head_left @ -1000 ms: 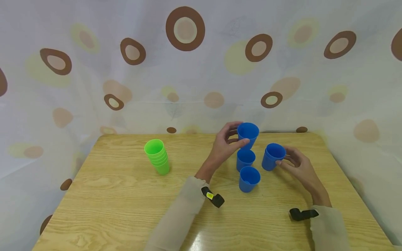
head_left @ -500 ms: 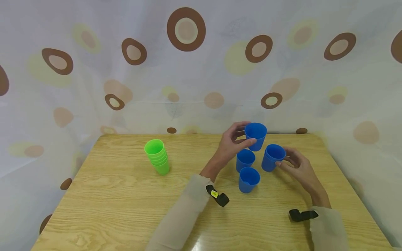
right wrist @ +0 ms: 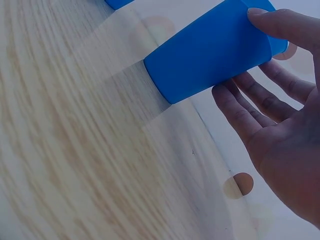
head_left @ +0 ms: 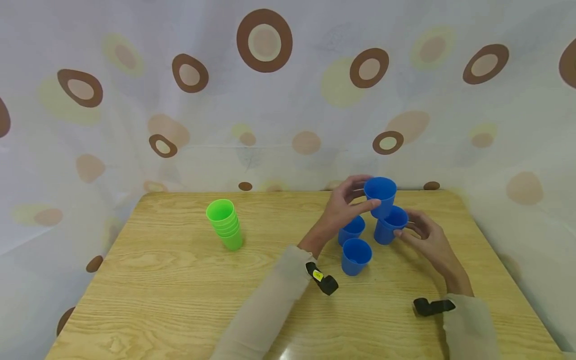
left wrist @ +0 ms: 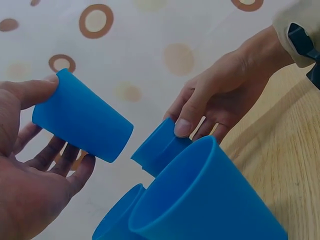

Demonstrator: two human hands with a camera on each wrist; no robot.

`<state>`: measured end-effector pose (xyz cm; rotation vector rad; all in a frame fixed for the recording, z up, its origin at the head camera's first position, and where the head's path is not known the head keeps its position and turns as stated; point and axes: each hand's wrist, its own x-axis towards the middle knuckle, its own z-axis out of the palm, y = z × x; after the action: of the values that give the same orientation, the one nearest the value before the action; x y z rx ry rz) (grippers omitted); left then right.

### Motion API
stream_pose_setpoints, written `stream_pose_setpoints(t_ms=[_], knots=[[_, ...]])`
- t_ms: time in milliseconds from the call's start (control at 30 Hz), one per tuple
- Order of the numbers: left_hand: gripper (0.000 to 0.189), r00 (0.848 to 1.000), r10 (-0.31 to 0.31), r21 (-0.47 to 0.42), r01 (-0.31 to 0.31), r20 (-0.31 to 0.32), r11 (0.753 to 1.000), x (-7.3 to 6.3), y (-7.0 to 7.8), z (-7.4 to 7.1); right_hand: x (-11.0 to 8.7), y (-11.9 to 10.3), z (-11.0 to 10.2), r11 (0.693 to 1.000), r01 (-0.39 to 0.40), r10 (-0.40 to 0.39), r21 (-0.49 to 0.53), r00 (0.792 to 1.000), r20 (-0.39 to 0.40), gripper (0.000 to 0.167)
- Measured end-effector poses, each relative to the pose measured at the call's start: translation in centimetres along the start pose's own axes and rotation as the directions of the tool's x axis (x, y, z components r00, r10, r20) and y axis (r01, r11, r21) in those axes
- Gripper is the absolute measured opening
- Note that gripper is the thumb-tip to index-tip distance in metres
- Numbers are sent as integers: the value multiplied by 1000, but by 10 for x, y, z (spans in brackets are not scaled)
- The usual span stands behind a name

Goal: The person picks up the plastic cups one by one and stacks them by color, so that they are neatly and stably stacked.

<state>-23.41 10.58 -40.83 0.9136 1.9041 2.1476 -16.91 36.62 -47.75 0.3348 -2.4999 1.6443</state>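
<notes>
My left hand (head_left: 343, 205) grips a blue cup (left wrist: 84, 116) near its rim, thumb on one side and fingers on the other. In the head view this cup hangs just above the mouth of a nested stack of blue cups (right wrist: 205, 55). My right hand (head_left: 427, 237) holds that stack near its top, with the base standing on the table. Two single blue cups stand upright to the left of the stack: a nearer one (head_left: 355, 260) and a farther one (head_left: 348, 235), the latter partly hidden by my left hand.
A nested stack of several green cups (head_left: 227, 227) leans slightly on the left half of the wooden table (head_left: 171, 285). A patterned curtain (head_left: 216, 115) hangs behind the table's far edge and at both sides.
My left hand has carried its blue cup to the right, from over the farther single cup to over the stack. My right hand and the other cups have stayed put.
</notes>
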Motion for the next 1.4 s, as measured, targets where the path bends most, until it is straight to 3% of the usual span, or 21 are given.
stream_pose_setpoints(t_ms=[233, 600, 1000, 1400], knots=[[50, 1000, -23, -21, 23, -6, 1000, 5, -2, 9, 1, -2, 0, 1000, 26, -26, 5, 1000, 12, 56], [53, 999, -47, 31, 47, 3, 998, 11, -6, 17, 0, -3, 1, 1000, 20, -21, 10, 1000, 22, 56], [53, 997, -68, 68, 66, 32, 996, 11, -17, 19, 0, -3, 3, 1000, 18, -19, 12, 1000, 21, 55], [50, 997, -63, 79, 59, 52, 995, 8, -13, 17, -1, -5, 2, 999, 25, -25, 27, 1000, 16, 53]])
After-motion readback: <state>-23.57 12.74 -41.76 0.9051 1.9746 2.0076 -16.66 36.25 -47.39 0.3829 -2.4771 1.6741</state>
